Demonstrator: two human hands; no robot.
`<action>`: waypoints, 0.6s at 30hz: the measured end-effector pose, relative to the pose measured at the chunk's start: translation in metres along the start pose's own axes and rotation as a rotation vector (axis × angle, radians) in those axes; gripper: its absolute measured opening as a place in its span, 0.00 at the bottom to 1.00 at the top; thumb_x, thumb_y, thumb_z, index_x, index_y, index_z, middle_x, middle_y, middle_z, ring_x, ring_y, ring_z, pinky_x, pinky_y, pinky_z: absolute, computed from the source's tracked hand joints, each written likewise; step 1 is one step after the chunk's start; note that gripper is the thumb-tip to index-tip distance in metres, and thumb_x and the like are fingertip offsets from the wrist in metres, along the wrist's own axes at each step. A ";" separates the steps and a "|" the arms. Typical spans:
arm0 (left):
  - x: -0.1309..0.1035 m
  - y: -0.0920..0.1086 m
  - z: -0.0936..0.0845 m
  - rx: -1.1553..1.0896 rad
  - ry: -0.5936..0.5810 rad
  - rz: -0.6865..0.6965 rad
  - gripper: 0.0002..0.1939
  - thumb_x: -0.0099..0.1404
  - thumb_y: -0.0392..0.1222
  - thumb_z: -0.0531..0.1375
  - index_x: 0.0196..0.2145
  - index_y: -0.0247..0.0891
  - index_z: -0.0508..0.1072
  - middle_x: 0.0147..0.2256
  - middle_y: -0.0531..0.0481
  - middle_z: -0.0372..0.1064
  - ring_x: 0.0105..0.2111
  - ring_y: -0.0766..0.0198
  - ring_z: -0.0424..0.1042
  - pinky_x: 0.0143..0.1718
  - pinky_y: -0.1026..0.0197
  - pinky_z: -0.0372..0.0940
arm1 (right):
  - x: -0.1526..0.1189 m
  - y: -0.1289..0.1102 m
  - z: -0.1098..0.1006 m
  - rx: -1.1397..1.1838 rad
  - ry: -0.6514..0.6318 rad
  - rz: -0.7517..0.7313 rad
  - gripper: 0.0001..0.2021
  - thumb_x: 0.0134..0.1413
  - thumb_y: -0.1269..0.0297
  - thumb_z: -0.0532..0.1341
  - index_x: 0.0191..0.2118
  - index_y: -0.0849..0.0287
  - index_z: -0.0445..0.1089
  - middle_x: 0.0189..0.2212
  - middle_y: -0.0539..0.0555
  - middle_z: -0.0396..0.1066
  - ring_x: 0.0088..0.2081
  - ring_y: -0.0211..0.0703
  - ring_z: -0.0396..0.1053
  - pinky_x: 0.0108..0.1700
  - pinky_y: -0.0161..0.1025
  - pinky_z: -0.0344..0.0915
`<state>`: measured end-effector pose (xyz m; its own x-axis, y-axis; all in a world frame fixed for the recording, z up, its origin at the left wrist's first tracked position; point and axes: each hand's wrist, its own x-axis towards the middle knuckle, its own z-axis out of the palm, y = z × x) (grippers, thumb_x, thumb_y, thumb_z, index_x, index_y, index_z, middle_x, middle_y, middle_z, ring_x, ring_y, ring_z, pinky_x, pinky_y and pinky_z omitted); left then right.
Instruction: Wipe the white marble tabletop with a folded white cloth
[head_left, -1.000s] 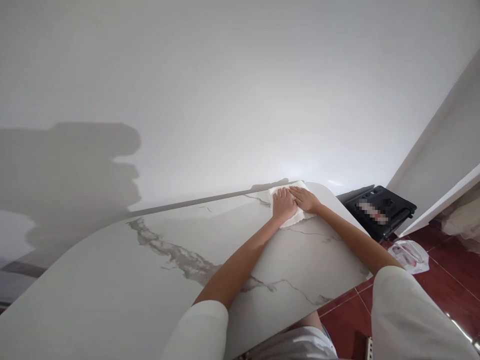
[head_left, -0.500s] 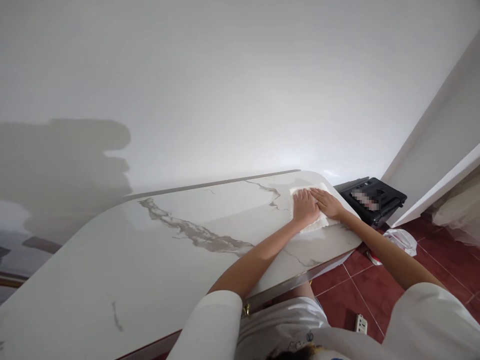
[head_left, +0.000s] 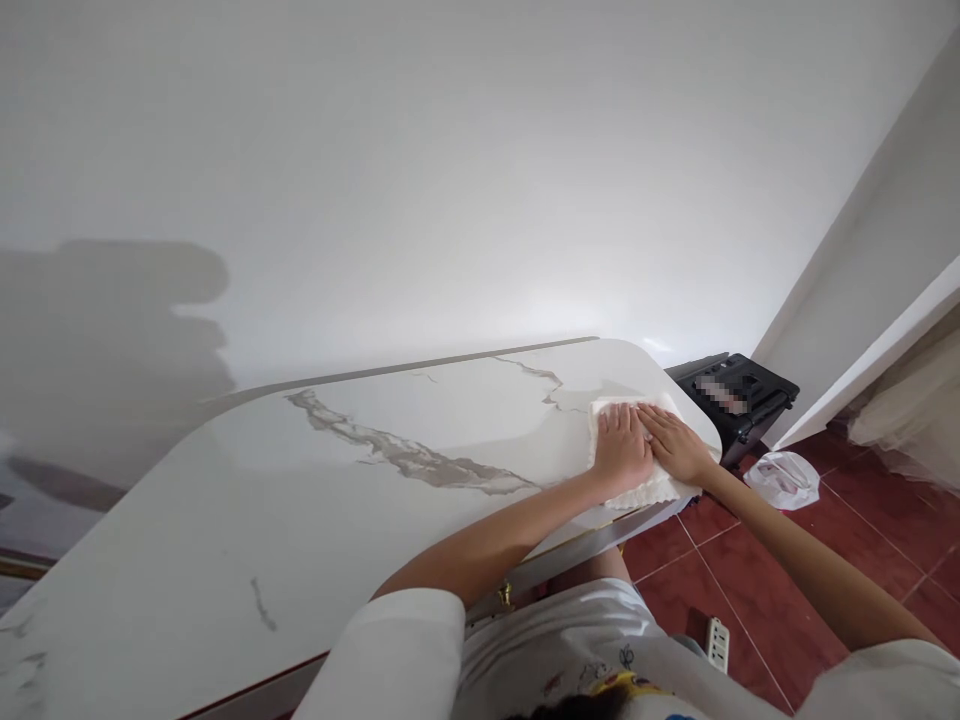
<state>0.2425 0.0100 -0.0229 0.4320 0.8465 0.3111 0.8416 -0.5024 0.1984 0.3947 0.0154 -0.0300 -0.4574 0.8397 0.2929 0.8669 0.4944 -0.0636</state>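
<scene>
A white wiping cloth (head_left: 651, 492) is spread on the marble-patterned tabletop (head_left: 420, 400), close to its rounded right end. My left hand (head_left: 624, 445) presses flat on the cloth, fingers stretched toward the wall. Beside it, my right hand (head_left: 675, 445) also lies flat on the cloth, with its fingertips angled in to meet the left hand. Both palms cover the middle of the cloth. Its near edge reaches the front edge of the table.
A white wall (head_left: 480, 200) runs behind the table. Past the right end stands a black case (head_left: 739, 400). On the red tiled floor (head_left: 750, 560) are a white plastic bag (head_left: 784, 480) and a power strip (head_left: 718, 645). Pale sheer fabric (head_left: 907, 420) hangs at far right.
Both hands and the cloth have slid toward me and slightly right, from the middle of the table's right end to its front edge.
</scene>
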 end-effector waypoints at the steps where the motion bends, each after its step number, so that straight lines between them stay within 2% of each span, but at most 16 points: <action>1: -0.003 -0.004 -0.001 0.002 -0.006 0.001 0.29 0.65 0.40 0.45 0.62 0.25 0.51 0.62 0.33 0.49 0.63 0.46 0.46 0.60 0.42 0.44 | 0.001 -0.006 0.000 -0.005 0.005 0.006 0.27 0.59 0.67 0.45 0.65 0.61 0.49 0.63 0.58 0.51 0.63 0.48 0.49 0.61 0.52 0.53; 4: -0.004 -0.018 -0.004 0.015 -0.033 0.003 0.29 0.65 0.40 0.45 0.62 0.26 0.52 0.62 0.35 0.49 0.63 0.47 0.46 0.60 0.43 0.44 | 0.010 -0.021 0.002 -0.024 0.012 0.026 0.27 0.57 0.69 0.45 0.63 0.65 0.52 0.62 0.60 0.53 0.63 0.49 0.50 0.61 0.50 0.52; 8: 0.012 -0.044 -0.004 0.052 -0.056 0.006 0.28 0.66 0.41 0.44 0.62 0.26 0.51 0.62 0.36 0.48 0.63 0.48 0.46 0.61 0.46 0.44 | 0.038 -0.028 0.007 -0.034 0.017 0.048 0.27 0.57 0.69 0.45 0.62 0.68 0.54 0.62 0.62 0.54 0.62 0.50 0.52 0.62 0.49 0.52; 12: 0.040 -0.071 -0.003 0.076 -0.072 -0.013 0.28 0.67 0.41 0.42 0.61 0.23 0.51 0.63 0.37 0.48 0.63 0.49 0.46 0.61 0.48 0.44 | 0.077 -0.019 0.018 -0.019 0.019 0.057 0.26 0.58 0.70 0.45 0.62 0.68 0.55 0.61 0.62 0.55 0.62 0.51 0.52 0.61 0.49 0.52; 18: 0.083 -0.107 0.002 0.090 -0.050 -0.062 0.26 0.67 0.39 0.42 0.61 0.26 0.52 0.62 0.40 0.49 0.62 0.52 0.47 0.61 0.49 0.45 | 0.137 0.007 0.036 0.046 0.031 0.015 0.25 0.59 0.68 0.45 0.62 0.65 0.55 0.61 0.59 0.56 0.62 0.49 0.53 0.61 0.49 0.53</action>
<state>0.1889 0.1350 -0.0205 0.3924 0.8841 0.2538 0.8917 -0.4333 0.1310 0.3308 0.1414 -0.0243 -0.4379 0.8398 0.3209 0.8630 0.4927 -0.1120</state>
